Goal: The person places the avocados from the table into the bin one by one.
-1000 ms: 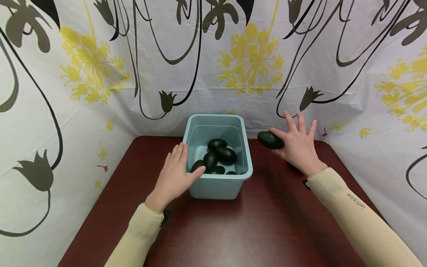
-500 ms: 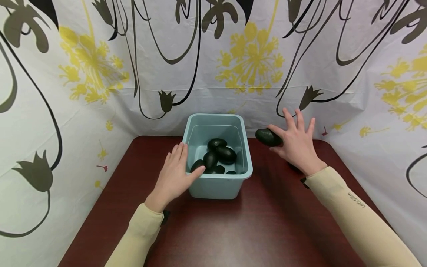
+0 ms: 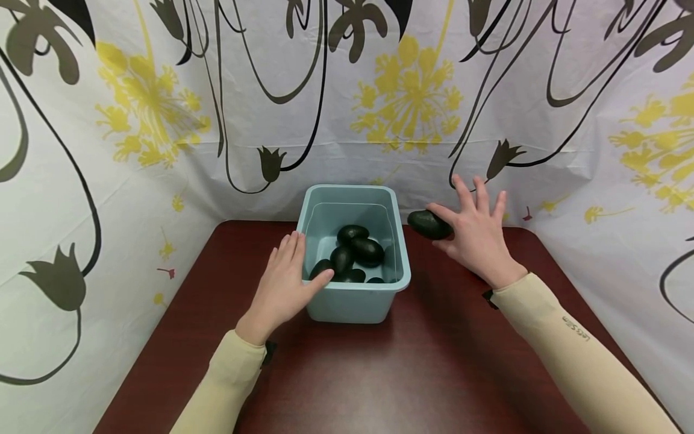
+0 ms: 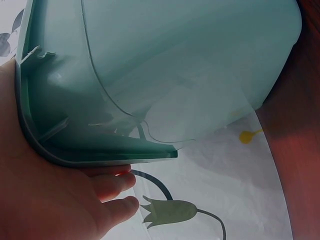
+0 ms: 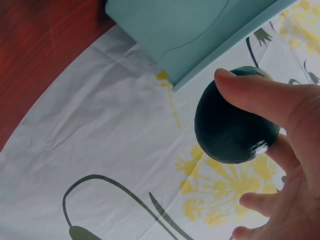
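Observation:
In the head view my right hand (image 3: pixel 481 241) pinches a dark green avocado (image 3: pixel 429 225) between thumb and index finger, its other fingers spread. The avocado hangs just right of a light blue plastic bin (image 3: pixel 358 304), level with its upper part. The right wrist view shows the thumb lying across the avocado (image 5: pixel 235 125), with the bin wall (image 5: pixel 165 25) beyond it. My left hand (image 3: pixel 282 289) rests with straight fingers along the bin's near left corner, thumb over the front rim. Several more avocados (image 3: pixel 367 252) lie inside the bin, the nearest partly hidden by the front wall.
The bin stands on a dark red wooden table (image 3: pixel 358 374), near its back edge. A white patterned cloth (image 3: pixel 336 120) hangs behind the table and along both sides.
My right hand has moved slightly left with the avocado, closer to the bin. A dark thing beneath that wrist has become almost wholly covered. My left hand and the bin have stayed put.

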Motion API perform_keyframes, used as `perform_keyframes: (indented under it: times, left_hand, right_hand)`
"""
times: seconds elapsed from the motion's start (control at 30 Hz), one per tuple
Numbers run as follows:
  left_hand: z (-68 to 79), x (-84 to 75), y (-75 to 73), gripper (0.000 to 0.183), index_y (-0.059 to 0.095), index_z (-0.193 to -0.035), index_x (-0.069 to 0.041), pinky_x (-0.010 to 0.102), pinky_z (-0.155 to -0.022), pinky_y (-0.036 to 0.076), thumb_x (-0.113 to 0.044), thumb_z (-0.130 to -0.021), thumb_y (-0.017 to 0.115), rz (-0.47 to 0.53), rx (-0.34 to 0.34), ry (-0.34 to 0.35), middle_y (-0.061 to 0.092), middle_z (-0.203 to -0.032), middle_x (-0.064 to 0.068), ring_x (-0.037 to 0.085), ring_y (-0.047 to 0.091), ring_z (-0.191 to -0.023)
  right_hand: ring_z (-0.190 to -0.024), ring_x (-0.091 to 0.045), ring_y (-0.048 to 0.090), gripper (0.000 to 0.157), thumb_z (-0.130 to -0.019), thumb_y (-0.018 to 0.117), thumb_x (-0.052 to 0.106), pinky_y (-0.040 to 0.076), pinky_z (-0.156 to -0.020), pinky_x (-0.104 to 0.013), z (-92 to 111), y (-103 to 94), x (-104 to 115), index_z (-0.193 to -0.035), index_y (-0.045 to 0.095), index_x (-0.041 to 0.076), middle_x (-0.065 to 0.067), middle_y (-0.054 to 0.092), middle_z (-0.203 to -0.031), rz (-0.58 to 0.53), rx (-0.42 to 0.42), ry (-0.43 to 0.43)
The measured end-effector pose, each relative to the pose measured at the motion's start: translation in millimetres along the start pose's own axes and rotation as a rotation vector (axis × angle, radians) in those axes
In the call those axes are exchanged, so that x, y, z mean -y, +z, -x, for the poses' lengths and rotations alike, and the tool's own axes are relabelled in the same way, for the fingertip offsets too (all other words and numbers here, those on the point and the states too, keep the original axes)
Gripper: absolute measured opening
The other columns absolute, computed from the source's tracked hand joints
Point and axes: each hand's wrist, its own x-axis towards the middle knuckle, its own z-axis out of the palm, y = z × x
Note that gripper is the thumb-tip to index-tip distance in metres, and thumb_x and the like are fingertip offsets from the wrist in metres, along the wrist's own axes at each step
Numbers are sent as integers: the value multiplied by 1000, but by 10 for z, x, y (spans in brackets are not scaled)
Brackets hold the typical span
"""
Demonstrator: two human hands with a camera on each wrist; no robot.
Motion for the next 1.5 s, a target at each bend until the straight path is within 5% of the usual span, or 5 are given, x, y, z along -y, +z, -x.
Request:
perform_keyframes:
  times: [1.5]
  left_hand:
    - [0,12,-10,107,20,-160,-2,53,-121,13,-81,-90,39,11,-2,4,17,-166,15,29,9,-153]
  right_hand:
    - [-150,-46,5,78,-66,94,38,-1,-107,-79,-159,-17,472,-137,65,25,-17,18,-165,-51,-17,-119]
